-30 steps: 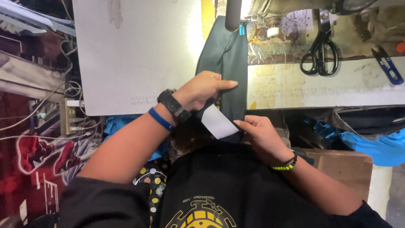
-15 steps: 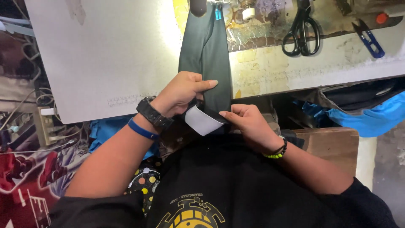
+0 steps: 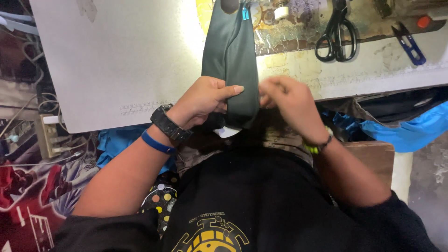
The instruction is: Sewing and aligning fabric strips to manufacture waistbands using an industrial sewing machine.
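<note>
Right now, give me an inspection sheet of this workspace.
Surface: pale table, worn and stained at the far edge.
Job's things: dark green fabric hanging over the table edge; white piece under its lower end.
Clutter: black scissors, blue snips.
Hands: left hand grips the fabric, thumb across it; right hand at its right edge, blurred.
Cables: white wires and a socket block at left.
Surroundings: blue cloth, brown box.
</note>
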